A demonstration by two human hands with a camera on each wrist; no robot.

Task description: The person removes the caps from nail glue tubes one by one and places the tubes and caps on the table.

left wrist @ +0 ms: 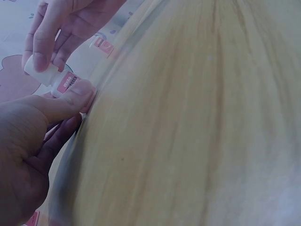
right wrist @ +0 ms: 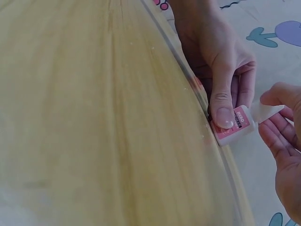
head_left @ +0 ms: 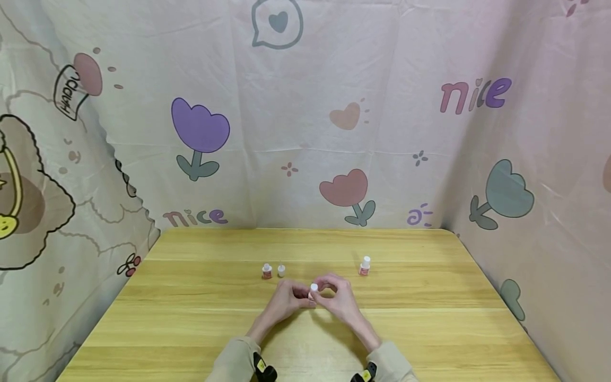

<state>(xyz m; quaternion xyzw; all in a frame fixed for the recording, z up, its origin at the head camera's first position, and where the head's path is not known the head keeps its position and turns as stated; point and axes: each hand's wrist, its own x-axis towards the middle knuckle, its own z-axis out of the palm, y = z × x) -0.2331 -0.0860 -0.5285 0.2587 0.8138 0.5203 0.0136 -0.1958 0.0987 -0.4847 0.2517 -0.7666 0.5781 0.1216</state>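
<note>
Near the middle of the table, my left hand (head_left: 288, 300) grips a small white bottle (right wrist: 235, 126) with a pink label, thumb pressed on the label. My right hand (head_left: 340, 298) pinches the white cap (left wrist: 41, 70) on top of that bottle. Both wrist views show the bottle tilted, its cap between right thumb and fingers; whether the cap is fully seated I cannot tell. Beyond my left hand stands a similar bottle (head_left: 267, 272) with a short white top. Beside it is a loose white cap (head_left: 281, 271) with a thin stem pointing up.
Farther right stands another capped white bottle (head_left: 365, 266) with a pink label. The wooden table (head_left: 191, 323) ends at a patterned cloth (head_left: 296, 185) hung behind it and along both sides.
</note>
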